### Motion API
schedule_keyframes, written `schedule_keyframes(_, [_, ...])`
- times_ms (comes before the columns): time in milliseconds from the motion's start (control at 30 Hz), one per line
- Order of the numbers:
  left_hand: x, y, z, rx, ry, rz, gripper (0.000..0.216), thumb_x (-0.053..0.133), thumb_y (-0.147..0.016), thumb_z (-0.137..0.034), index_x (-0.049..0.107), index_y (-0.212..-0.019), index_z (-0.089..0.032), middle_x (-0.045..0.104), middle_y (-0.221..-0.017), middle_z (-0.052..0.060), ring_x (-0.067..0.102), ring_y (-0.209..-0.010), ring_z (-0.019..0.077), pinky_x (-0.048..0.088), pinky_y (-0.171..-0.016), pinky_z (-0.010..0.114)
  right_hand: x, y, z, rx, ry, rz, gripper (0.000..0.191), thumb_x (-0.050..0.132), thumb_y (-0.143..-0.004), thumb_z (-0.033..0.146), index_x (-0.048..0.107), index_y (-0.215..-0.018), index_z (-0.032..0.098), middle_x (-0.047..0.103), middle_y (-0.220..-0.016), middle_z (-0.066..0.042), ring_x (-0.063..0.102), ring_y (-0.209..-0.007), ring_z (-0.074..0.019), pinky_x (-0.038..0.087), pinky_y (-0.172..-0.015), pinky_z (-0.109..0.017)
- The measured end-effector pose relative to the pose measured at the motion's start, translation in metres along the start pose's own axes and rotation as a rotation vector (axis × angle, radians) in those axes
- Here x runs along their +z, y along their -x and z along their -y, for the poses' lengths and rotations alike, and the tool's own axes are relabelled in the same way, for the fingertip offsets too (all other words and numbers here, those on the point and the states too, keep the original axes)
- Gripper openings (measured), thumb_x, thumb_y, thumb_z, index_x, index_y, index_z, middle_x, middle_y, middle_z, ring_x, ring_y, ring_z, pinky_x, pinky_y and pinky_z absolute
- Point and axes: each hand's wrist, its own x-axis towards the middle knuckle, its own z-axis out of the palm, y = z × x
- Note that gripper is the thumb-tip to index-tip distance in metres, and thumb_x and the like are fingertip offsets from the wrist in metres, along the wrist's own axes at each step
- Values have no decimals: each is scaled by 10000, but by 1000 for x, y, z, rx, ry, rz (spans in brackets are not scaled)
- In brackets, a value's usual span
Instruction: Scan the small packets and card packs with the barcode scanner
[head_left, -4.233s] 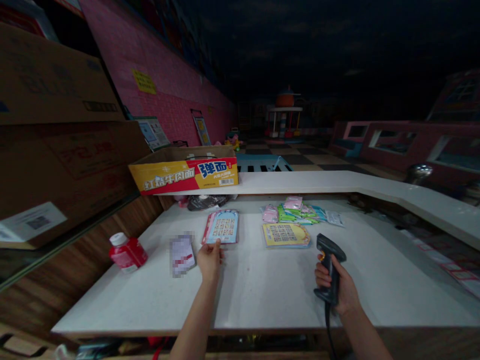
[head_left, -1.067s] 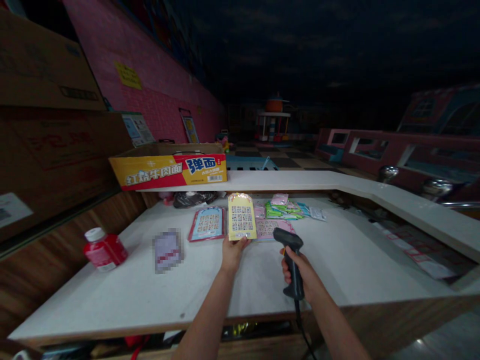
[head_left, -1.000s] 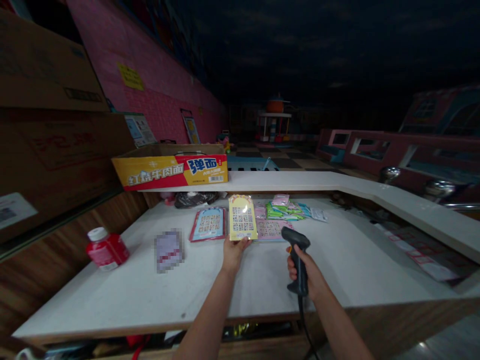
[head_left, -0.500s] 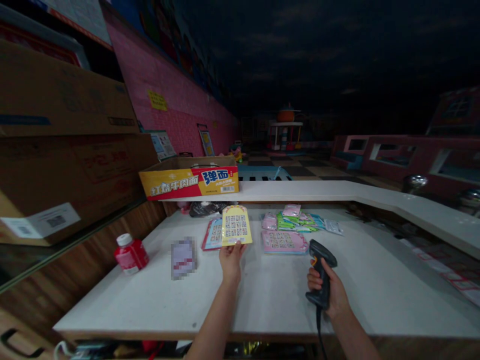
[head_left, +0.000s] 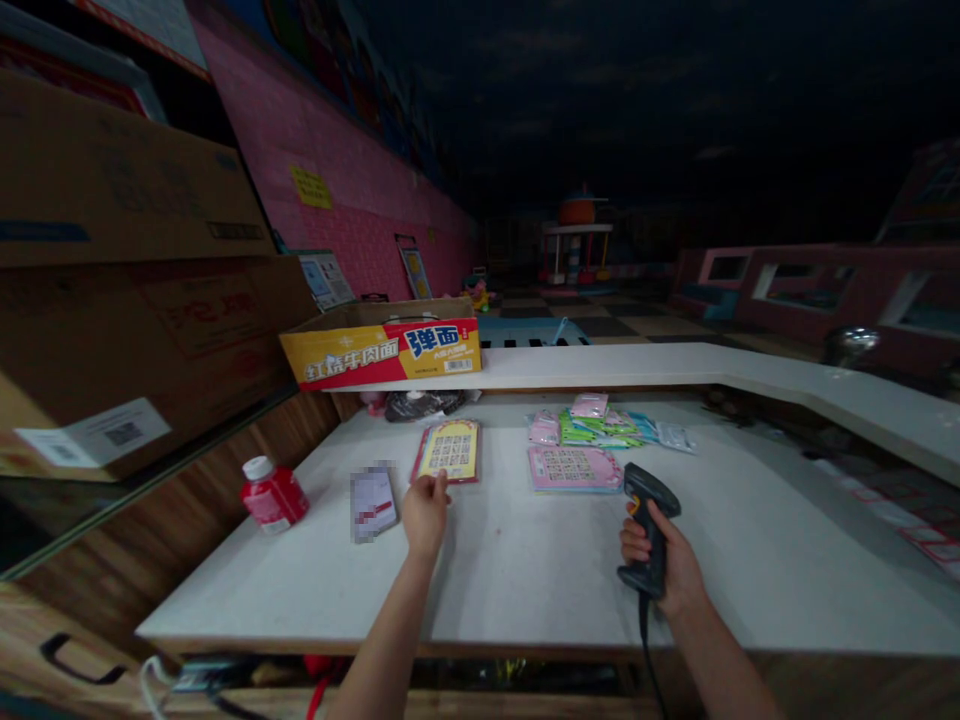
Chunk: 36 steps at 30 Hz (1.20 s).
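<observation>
My left hand (head_left: 424, 514) has its fingers pinched at the near edge of a yellow card (head_left: 451, 446) printed with a grid of small pictures. This card lies over a stack of similar cards, whose red edge (head_left: 469, 482) shows beneath. My right hand (head_left: 681, 565) is wrapped round the handle of a black barcode scanner (head_left: 651, 530), its head up and its cable hanging over the table's front edge. Just left of the scanner lies a pink card (head_left: 574, 467) on another stack. Behind it sits a pile of small green and pink packets (head_left: 600, 428).
On the white table (head_left: 525, 580) stand a red bottle with a white cap (head_left: 273, 497) and a blurred phone (head_left: 373, 503). A noodle carton (head_left: 390, 352) rests on the raised ledge (head_left: 630, 366). Large cardboard boxes (head_left: 150, 340) are stacked at the left.
My left hand has lowered the yellow card leftward onto the stack. The right hand still grips the scanner with little movement. The view has shifted slightly.
</observation>
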Motion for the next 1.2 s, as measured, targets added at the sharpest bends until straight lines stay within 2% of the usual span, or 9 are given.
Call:
schedule_keyframes(100, [-4, 4, 2, 356, -291, -69, 234, 545, -843, -334, 711, -877, -172, 689, -913, 124, 626, -923, 292, 483, -849, 421, 0, 0, 0, 7, -15, -11, 286, 792, -710, 270, 525, -778, 190, 443, -572, 72, 407, -415, -48, 388, -347, -137])
schedule_keyframes(200, [-1, -1, 4, 526, -417, 8, 300, 545, -823, -213, 712, -1071, -212, 644, -1165, 127, 553, -1123, 304, 426, -974, 438, -1, 0, -1, 11, -41, -15, 274, 781, -723, 262, 520, -766, 190, 448, -577, 68, 405, -417, -41, 388, -352, -126])
schedule_keyframes(300, [4, -10, 8, 534, -480, 95, 307, 494, -854, -195, 733, -1046, -206, 643, -1180, 132, 557, -1120, 295, 420, -986, 424, -1, 0, -1, 10, -34, -10, 273, 780, -725, 263, 518, -757, 189, 451, -579, 65, 406, -418, -38, 385, -354, -121])
schedule_keyframes(500, [5, -12, 15, 518, -468, 70, 310, 491, -876, -250, 719, -1078, -195, 639, -1182, 145, 552, -1117, 308, 435, -977, 438, -1, -1, 0, 1, -2, -4, 279, 785, -716, 287, 525, -748, 190, 438, -572, 69, 408, -420, -44, 385, -362, -131])
schedule_keyframes(667, [12, -3, -7, 588, -366, 7, 300, 510, -867, -251, 695, -1094, -188, 621, -1192, 151, 529, -1148, 320, 412, -1002, 463, 3, -2, 1, -7, -10, 2, 290, 802, -698, 294, 561, -810, 181, 441, -563, 76, 398, -420, -32, 353, -369, -110])
schedule_keyframes(767, [37, 3, -30, 524, -236, 180, 271, 507, -854, -218, 691, -1049, -182, 668, -1035, 119, 618, -943, 247, 473, -897, 384, 5, -2, 1, -18, 18, -4, 299, 810, -688, 306, 558, -794, 185, 440, -557, 76, 400, -420, -39, 346, -364, -118])
schedule_keyframes(900, [88, 10, -62, 251, -106, 414, 344, 562, -793, -146, 605, -1135, -142, 697, -833, 63, 652, -770, 178, 475, -761, 277, 5, -2, 0, -44, 79, 8, 336, 812, -679, 365, 551, -817, 203, 424, -554, 84, 397, -425, -42, 341, -373, -121])
schedule_keyframes(1033, [124, 16, -88, 116, -268, 382, 386, 655, -787, -330, 555, -1096, -121, 679, -1005, 162, 659, -964, 252, 450, -782, 291, 5, -4, 0, -67, 93, 2, 364, 820, -663, 397, 537, -777, 200, 417, -544, 84, 388, -420, -45, 330, -368, -129])
schedule_keyframes(1200, [132, 17, -101, 66, -435, 411, 594, 772, -656, -465, 495, -1080, -156, 603, -1172, 203, 635, -1060, 321, 461, -797, 327, 5, -8, -1, -71, 81, -18, 365, 819, -663, 405, 536, -754, 192, 432, -546, 78, 381, -410, -44, 322, -361, -137])
